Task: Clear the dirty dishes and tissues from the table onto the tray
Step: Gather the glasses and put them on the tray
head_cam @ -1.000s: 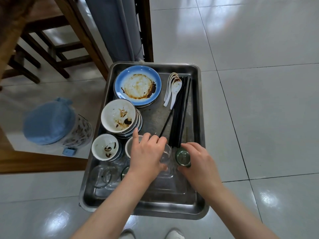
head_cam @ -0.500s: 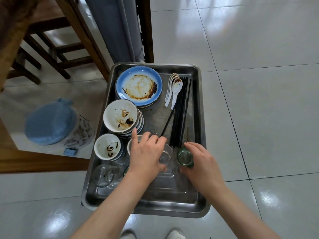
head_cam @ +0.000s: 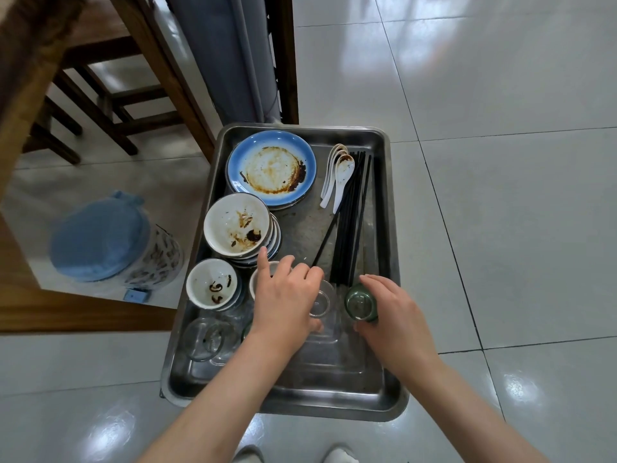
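A steel tray holds the dirty dishes. A stained blue plate lies at its far left, with white spoons and black chopsticks to the right. Stacked white bowls and a smaller bowl stack line the left side, and empty clear glasses stand at the near left. My left hand grips a clear glass in the tray's middle. My right hand holds a small green-tinted glass beside it. A small white cup is partly hidden behind my left hand.
The tray rests above a glossy white tile floor. A wooden table edge and wooden chairs are at the left, with a blue-lidded patterned bin under them. A grey curtain or cover hangs beyond the tray.
Both hands stay on their glasses almost without moving. The view has shifted slightly, so the tray sits a little lower and further right in frame.
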`<act>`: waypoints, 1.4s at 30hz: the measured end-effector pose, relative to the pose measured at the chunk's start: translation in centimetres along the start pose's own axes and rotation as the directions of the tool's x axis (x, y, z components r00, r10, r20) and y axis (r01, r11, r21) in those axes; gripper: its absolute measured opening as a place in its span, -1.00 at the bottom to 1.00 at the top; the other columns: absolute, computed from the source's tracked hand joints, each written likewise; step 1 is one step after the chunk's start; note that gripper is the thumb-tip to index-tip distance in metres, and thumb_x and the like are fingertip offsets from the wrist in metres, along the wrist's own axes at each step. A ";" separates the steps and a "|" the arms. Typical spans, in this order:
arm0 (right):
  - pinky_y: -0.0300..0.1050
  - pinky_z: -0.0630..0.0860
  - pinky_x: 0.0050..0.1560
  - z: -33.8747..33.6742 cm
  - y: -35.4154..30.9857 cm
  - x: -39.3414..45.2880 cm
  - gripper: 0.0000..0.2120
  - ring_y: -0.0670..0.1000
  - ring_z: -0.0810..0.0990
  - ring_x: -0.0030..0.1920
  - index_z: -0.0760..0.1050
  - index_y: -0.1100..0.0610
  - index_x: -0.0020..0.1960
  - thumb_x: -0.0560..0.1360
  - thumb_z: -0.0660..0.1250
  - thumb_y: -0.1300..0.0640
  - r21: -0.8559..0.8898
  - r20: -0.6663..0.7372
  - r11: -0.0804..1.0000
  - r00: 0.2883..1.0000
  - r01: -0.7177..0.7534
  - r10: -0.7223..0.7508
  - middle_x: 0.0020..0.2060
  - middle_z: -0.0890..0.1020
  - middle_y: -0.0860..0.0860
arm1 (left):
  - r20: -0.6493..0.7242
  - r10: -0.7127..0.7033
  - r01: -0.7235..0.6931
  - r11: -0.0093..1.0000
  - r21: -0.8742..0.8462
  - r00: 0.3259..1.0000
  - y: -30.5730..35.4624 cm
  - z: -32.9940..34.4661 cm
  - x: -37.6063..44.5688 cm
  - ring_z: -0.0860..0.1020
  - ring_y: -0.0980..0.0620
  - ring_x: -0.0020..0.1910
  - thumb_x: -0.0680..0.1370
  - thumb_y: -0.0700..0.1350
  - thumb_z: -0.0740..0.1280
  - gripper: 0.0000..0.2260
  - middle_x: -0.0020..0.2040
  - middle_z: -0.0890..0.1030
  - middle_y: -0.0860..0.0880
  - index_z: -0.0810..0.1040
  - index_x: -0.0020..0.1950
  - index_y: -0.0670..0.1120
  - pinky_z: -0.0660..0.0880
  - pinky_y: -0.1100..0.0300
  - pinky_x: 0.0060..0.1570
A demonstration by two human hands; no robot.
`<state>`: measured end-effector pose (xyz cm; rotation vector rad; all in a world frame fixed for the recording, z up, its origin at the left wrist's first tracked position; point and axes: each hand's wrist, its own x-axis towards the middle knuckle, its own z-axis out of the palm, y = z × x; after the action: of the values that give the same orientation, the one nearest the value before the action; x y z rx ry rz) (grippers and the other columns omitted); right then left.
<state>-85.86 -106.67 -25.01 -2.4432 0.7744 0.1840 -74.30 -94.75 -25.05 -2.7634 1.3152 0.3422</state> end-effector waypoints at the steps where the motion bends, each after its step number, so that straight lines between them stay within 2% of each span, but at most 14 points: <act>1: -0.25 0.29 0.27 0.0 0.0 0.0 -0.35 -0.01 0.39 0.33 0.34 0.09 0.40 0.36 0.46 0.24 0.003 -0.003 1.000 1.000 -0.001 0.001 0.35 0.42 -0.05 | -0.002 -0.002 0.002 1.000 0.003 1.000 0.0 0.0 0.1 0.31 0.00 0.35 0.30 0.25 0.46 -0.39 0.18 0.50 0.10 0.39 0.26 0.07 -0.33 -0.16 0.34; 6: -0.26 0.29 0.26 0.1 0.0 -0.1 -0.34 0.00 0.39 0.32 0.35 0.09 0.40 0.35 0.47 0.23 0.002 -0.009 1.000 1.000 -0.001 0.001 0.34 0.43 -0.04 | -0.019 -0.006 0.006 1.000 -0.011 1.000 0.0 0.1 0.0 0.30 0.01 0.35 0.30 0.24 0.47 -0.39 0.19 0.49 0.11 0.38 0.26 0.08 -0.41 -0.11 0.30; 12: -0.26 0.27 0.28 -0.4 -0.4 0.0 -0.31 -0.01 0.37 0.34 0.33 0.09 0.41 0.34 0.50 0.20 0.006 -0.015 1.000 1.000 0.007 -0.007 0.35 0.42 -0.04 | -0.015 -0.003 0.003 1.000 0.000 1.000 -0.3 -0.3 0.0 0.24 0.00 0.40 0.28 0.27 0.46 -0.24 0.26 0.45 0.10 0.28 0.39 0.09 -0.38 -0.15 0.31; 21: -0.25 0.27 0.28 -1.5 -1.4 -0.2 -0.31 -0.01 0.35 0.35 0.31 0.10 0.42 0.35 0.49 0.19 -0.006 -0.041 0.999 0.998 0.038 -0.039 0.36 0.41 -0.04 | 0.003 0.038 -0.038 0.999 -0.010 0.999 -0.7 -1.6 -0.4 0.21 0.00 0.42 0.28 0.30 0.45 -0.17 0.32 0.40 0.09 0.20 0.45 0.09 -0.28 -0.22 0.37; 25: -0.20 0.28 0.30 -2.5 -2.5 -1.1 -0.29 -0.04 0.28 0.39 0.25 0.07 0.45 0.38 0.47 0.09 -0.036 -0.026 0.996 0.996 0.081 -0.082 0.40 0.35 -0.07 | -0.019 0.066 -0.066 0.997 -0.032 0.998 -1.2 -3.2 -1.4 0.17 0.00 0.45 0.28 0.31 0.44 -0.16 0.35 0.37 0.09 0.19 0.46 0.09 -0.28 -0.20 0.37; 31: -0.13 0.12 0.40 -7.9 -6.5 -2.2 -0.23 -0.01 0.16 0.46 0.12 0.08 0.50 0.41 0.39 -0.08 -0.035 -0.043 0.980 0.980 0.194 -0.195 0.46 0.25 -0.05 | -0.077 0.044 -0.050 0.996 -0.079 0.996 -3.5 -9.3 -2.9 0.19 0.02 0.45 0.26 0.34 0.42 -0.12 0.41 0.33 0.09 0.16 0.48 0.09 -0.22 -0.18 0.38; 35: -0.10 0.12 0.41 -12.2 -9.5 -3.8 -0.23 0.01 0.15 0.46 0.11 0.10 0.50 0.43 0.37 -0.11 -0.038 -0.080 0.972 0.969 0.230 -0.233 0.46 0.24 -0.01 | -0.150 -0.014 -0.004 0.992 -0.124 0.989 -4.8 -14.8 -5.1 0.23 0.01 0.42 0.24 0.28 0.48 -0.15 0.37 0.39 0.06 0.26 0.44 0.07 -0.15 -0.27 0.38; 42: -0.10 0.15 0.38 -17.9 -15.7 -7.4 -0.21 0.03 0.19 0.45 0.13 0.11 0.49 0.41 0.34 -0.18 -0.056 -0.131 0.948 0.939 0.313 -0.317 0.46 0.27 0.01 | -0.234 -0.123 0.069 0.972 -0.226 0.965 -6.1 -24.7 -10.2 0.23 -0.03 0.44 0.23 0.25 0.51 -0.15 0.37 0.41 0.03 0.29 0.43 0.05 -0.17 -0.26 0.38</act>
<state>-83.72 -102.42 -0.52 -2.5929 0.4271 -0.0977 -71.53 -86.89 1.07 -3.1268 1.2509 0.1461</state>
